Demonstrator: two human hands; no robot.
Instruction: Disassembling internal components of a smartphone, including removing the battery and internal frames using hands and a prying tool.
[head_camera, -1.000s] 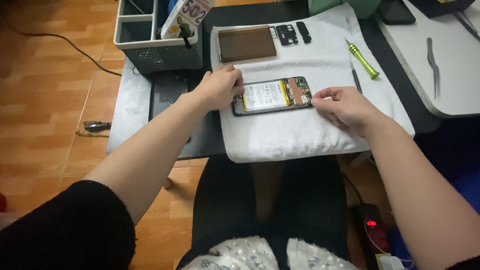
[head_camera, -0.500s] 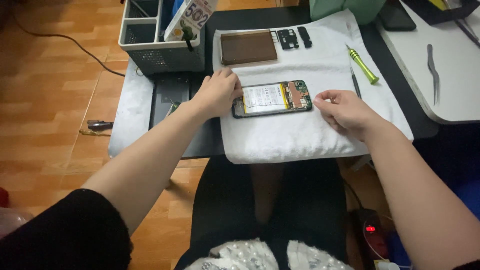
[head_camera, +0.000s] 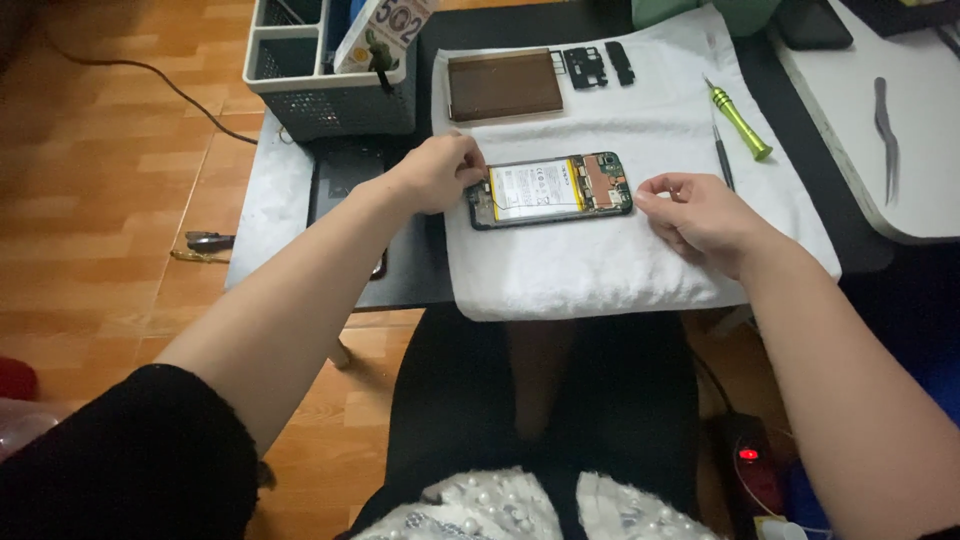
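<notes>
while the opened phone (head_camera: 551, 189) lies flat mid-towel (head_camera: 640, 260), my left hand (head_camera: 437, 172) pinches its left end, fingers closed there; my right hand (head_camera: 700, 215) rests curled beside the right end, holding nothing. i judge it light, rigid, fragile inside: hold the frame edges only.

opened phone (head_camera: 550, 190) on towel (head_camera: 620, 260), hands (head_camera: 435, 172) flanking

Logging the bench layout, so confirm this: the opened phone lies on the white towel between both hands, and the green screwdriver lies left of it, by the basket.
One detail is wrong. The green screwdriver lies right of the opened phone, not by the basket, on the white towel, as the head view shows. The left hand and right hand do flank it.
</notes>
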